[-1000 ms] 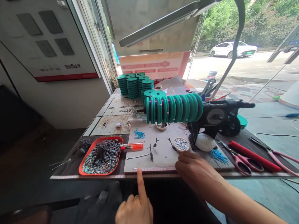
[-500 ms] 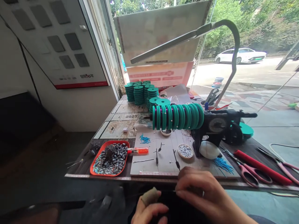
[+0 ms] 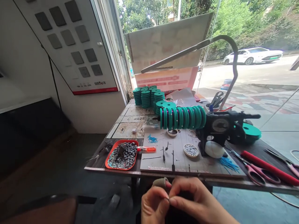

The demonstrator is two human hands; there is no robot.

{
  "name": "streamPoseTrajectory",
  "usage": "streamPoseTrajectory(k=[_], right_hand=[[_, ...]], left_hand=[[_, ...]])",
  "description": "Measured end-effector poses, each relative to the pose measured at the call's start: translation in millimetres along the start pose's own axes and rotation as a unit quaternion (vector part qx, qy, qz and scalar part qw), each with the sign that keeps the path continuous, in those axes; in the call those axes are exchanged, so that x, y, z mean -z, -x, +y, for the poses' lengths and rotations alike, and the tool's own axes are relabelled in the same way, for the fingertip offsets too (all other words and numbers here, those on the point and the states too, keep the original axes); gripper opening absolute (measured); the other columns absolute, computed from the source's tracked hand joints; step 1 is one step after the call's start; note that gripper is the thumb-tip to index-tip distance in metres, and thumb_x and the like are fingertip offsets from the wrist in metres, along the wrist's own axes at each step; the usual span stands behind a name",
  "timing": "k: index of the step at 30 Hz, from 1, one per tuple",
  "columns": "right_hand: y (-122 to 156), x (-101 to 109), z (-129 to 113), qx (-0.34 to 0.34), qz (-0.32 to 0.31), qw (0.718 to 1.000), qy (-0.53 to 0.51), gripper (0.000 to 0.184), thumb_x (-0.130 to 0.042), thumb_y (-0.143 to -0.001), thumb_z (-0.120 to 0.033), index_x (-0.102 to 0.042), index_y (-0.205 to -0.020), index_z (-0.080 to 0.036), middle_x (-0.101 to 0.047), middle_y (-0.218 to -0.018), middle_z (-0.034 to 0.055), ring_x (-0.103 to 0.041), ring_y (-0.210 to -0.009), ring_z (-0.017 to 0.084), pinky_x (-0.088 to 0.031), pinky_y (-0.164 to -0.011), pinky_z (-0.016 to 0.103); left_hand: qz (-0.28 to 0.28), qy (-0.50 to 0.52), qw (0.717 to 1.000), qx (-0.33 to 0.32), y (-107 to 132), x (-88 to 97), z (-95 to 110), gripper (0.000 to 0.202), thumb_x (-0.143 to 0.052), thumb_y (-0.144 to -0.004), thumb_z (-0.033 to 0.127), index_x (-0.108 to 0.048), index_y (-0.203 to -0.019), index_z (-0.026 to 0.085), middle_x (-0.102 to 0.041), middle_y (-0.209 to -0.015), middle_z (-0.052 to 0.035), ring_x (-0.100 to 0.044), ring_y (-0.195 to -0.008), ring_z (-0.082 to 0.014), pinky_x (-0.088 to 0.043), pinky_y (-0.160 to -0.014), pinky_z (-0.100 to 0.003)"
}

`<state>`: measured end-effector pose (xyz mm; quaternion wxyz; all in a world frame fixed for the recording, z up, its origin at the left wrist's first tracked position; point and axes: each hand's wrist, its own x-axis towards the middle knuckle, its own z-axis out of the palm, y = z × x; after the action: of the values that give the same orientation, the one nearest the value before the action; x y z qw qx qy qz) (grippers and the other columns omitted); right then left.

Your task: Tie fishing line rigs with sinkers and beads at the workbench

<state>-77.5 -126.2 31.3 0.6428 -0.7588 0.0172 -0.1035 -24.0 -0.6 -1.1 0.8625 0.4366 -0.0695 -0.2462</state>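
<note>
Below the table's front edge, my left hand [image 3: 154,202] and my right hand [image 3: 192,196] meet fingertip to fingertip. A beige cover wraps one finger of the left hand. Both hands are closed in a pinch, thumb against finger, on something too thin or small to make out. Just beyond them lies a pale board [image 3: 149,163] bearing dark fishing rig pieces with thin stems, one [image 3: 173,165] at its front edge. A round dish of small silvery beads [image 3: 191,150] sits on the board, with a bundle of blue thin strips [image 3: 229,164] at its right.
A red tray [image 3: 106,163] holds dark cylinders and small metal bits. Green spools [image 3: 184,117] fill a black winding machine [image 3: 219,124]; more green discs [image 3: 146,99] stand stacked behind. Pink-handled scissors [image 3: 261,175] and a red rod [image 3: 268,168] lie right.
My hands have come together; they were apart before, the right one nearer the board's edge. The whole view has shifted, with the table appearing farther right.
</note>
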Motion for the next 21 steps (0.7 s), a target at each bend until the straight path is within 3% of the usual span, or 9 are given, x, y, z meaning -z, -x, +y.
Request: streamPoseTrajectory(k=[4,9,17,21], right_hand=[[-1,6,-6,0.074,-0.015,0.994,0.079,0.026,-0.059,-0.085,-0.035,-0.068,-0.077,-0.013,-0.065,-0.073,0.0048,-0.059,-0.071,0.013,-0.043,-0.067,0.021],[-3,13,-3,0.174,-0.036,0.956,0.232,0.019,-0.051,-0.091,-0.020,-0.063,-0.077,-0.015,-0.063,-0.074,0.0020,-0.054,-0.070,0.012,-0.037,-0.064,0.021],[-3,13,-7,0.206,-0.047,0.918,0.335,0.017,-0.053,-0.088,-0.012,-0.058,-0.071,-0.015,-0.056,-0.067,0.0006,-0.047,-0.063,0.013,-0.034,-0.063,0.024],[-4,12,-7,0.229,-0.045,0.904,0.357,0.017,-0.053,-0.084,-0.006,-0.056,-0.070,-0.015,-0.056,-0.066,0.0007,-0.047,-0.064,0.014,-0.032,-0.065,0.026]], left_hand=[[-0.015,-0.002,1.000,0.024,-3,2.4,-2,0.027,-0.082,-0.054,0.039,-0.068,-0.061,0.017,-0.066,-0.082,-0.0044,-0.060,-0.078,-0.0136,-0.042,-0.077,-0.021],[-0.027,-0.028,0.999,0.030,-5,6.1,-2,0.031,-0.080,-0.058,0.041,-0.064,-0.063,0.015,-0.064,-0.079,-0.0046,-0.058,-0.083,-0.0144,-0.039,-0.078,-0.020],[-0.131,-0.149,0.980,0.030,-13,23.7,3,0.032,-0.067,-0.074,0.043,-0.057,-0.075,0.013,-0.046,-0.066,0.0004,-0.042,-0.067,-0.0073,-0.035,-0.065,-0.017],[-0.135,-0.192,0.971,0.054,-14,27.0,10,0.036,-0.068,-0.073,0.045,-0.055,-0.076,0.012,-0.046,-0.070,-0.0001,-0.041,-0.068,-0.0078,-0.036,-0.068,-0.018]])
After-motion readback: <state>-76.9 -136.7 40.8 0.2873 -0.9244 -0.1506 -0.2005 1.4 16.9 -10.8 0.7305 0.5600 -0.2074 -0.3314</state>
